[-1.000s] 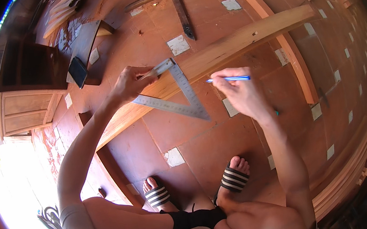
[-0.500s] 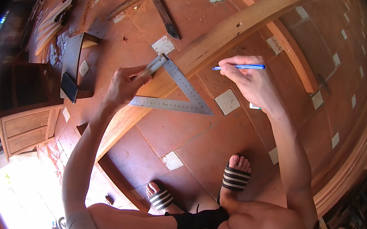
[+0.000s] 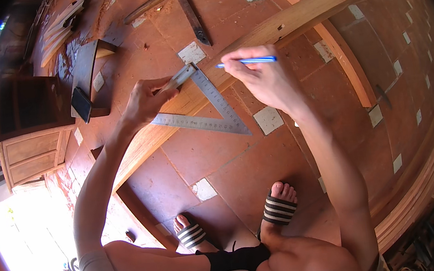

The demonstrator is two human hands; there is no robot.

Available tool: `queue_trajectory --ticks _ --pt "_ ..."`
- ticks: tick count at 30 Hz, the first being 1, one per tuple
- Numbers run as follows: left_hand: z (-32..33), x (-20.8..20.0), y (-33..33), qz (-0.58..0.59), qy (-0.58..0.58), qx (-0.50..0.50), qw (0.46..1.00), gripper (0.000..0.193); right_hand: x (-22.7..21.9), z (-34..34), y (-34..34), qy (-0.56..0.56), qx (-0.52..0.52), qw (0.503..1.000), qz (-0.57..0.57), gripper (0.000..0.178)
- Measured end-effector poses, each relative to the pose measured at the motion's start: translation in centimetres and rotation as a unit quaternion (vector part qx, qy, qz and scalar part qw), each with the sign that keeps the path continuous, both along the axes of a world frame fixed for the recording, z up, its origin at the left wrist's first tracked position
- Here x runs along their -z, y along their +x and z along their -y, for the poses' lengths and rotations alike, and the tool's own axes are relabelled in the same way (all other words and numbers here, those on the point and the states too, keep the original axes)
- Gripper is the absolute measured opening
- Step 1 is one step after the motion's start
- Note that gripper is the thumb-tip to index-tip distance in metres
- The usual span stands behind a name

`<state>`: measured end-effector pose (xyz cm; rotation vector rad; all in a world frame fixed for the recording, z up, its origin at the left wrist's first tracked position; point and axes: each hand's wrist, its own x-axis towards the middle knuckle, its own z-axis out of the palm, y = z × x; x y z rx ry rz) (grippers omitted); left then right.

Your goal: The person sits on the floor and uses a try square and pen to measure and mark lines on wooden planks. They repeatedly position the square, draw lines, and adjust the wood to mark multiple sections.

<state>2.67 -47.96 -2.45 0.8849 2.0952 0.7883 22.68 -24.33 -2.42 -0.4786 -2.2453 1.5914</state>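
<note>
A long wooden beam (image 3: 254, 40) runs slantwise from the lower left to the upper right in front of me. My left hand (image 3: 147, 100) grips the stock of a metal carpenter's square (image 3: 225, 114), whose triangular ruled blades lie across the beam and overhang its near side. In my right hand (image 3: 261, 78) a blue ballpoint pen (image 3: 257, 60) is pinched, held above the beam. Its tip points left toward the square's upright blade, a little apart from it. The part of the beam behind my right fingers is hidden.
Another wooden bar (image 3: 335, 49) supports the beam's far right part. A dark angled wooden piece (image 3: 191, 19) lies on the tiled floor beyond. A phone (image 3: 81, 103) rests on a low bench (image 3: 85, 70) at left. Long boards (image 3: 418, 188) are stacked at lower right.
My right hand has moved left and slightly up with the pen, from beside the beam to over it, closer to the square. My left hand and the square have stayed nearly still.
</note>
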Motion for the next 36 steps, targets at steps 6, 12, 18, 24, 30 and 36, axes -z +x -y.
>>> queue_trajectory --ticks 6,12,18,24,30,36 --pt "0.2 0.7 0.0 -0.018 0.024 -0.016 0.999 0.041 1.0 1.4 -3.4 0.016 -0.019 1.000 0.002 0.019" --pt "0.3 1.1 -0.3 -0.017 0.036 -0.006 0.999 0.041 0.6 2.1 -2.4 0.078 -0.029 0.997 0.002 0.018" --pt "0.1 0.5 -0.2 -0.018 0.002 -0.002 1.000 0.044 -1.8 2.8 2.1 0.159 -0.082 0.976 0.128 0.019" --pt "1.0 -0.7 -0.5 -0.043 -0.032 0.004 0.999 0.044 -1.6 3.9 6.1 0.108 -0.022 0.992 0.061 0.025" --pt "11.1 -6.0 -3.3 -0.087 -0.055 -0.017 0.995 0.041 -1.1 8.6 11.9 -0.004 -0.096 0.984 0.148 0.024" --pt "21.8 -12.1 -3.4 -0.112 -0.112 -0.083 0.984 0.041 -1.0 14.3 13.3 -0.094 -0.226 0.957 0.155 0.018"
